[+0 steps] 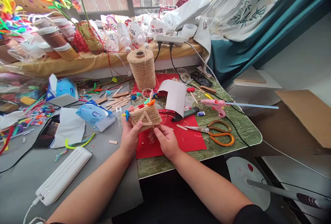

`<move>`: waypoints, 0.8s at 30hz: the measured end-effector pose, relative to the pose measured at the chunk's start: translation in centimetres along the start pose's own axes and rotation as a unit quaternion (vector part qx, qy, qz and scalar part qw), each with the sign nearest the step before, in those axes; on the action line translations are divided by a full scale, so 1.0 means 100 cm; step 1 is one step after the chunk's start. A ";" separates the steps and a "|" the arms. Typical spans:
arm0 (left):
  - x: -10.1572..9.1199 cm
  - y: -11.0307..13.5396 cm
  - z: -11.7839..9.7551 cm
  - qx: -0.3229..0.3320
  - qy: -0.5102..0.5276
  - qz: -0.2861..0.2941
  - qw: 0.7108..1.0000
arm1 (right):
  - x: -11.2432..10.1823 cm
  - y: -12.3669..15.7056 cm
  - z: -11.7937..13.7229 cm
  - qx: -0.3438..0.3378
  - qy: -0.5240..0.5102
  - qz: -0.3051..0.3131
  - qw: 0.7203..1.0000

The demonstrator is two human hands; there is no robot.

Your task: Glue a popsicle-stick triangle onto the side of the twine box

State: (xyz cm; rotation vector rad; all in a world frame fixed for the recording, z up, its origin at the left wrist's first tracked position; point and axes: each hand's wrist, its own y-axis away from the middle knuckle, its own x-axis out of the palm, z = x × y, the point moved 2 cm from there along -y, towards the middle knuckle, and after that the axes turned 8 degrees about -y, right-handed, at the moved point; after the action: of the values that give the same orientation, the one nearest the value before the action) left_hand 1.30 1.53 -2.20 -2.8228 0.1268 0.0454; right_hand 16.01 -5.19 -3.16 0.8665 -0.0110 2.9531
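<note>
A small twine-wrapped box [137, 118] is held above the red sheet [191, 139]. On its front, thin wooden sticks form a triangle [144, 119], and colourful decorations [148, 103] sit along its top. My left hand [129, 136] is closed around the box's left side, thumb on the front, next to a blue knot [127, 115]. At the lower right corner, my right hand [167, 141] has its thumb and fingers closed against the box; its fingertips are partly hidden. Scissors with orange handles [221, 134] lie right of my right hand.
A pink glue gun [218, 105] with a long glue stick rests at the right. Behind the box stands a twine spool [141, 69] beside curled white paper [176, 98]. Tissue packs [94, 113], wooden scraps [116, 101] and a white power strip [63, 175] lie at the left.
</note>
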 end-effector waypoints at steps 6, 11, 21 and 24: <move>0.000 -0.001 -0.003 -0.004 0.003 0.017 1.000 | 0.001 0.004 0.012 -0.056 0.057 -0.005 0.997; -0.007 -0.017 0.001 -0.008 0.067 -0.047 0.997 | 0.015 0.018 0.012 -0.248 0.364 0.273 0.855; -0.029 -0.042 -0.001 0.027 0.137 -0.178 0.974 | 0.042 0.107 0.070 -0.585 0.381 0.375 0.610; -0.029 -0.043 -0.001 0.017 0.162 -0.180 0.970 | 0.018 0.118 0.109 -0.419 0.501 0.117 0.748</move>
State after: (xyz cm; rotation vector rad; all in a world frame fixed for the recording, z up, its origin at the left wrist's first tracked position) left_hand -1.21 5.76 -0.65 -2.7483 -0.3112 -0.4938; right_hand 19.64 -17.09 7.07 -0.8758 -1.2990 2.6514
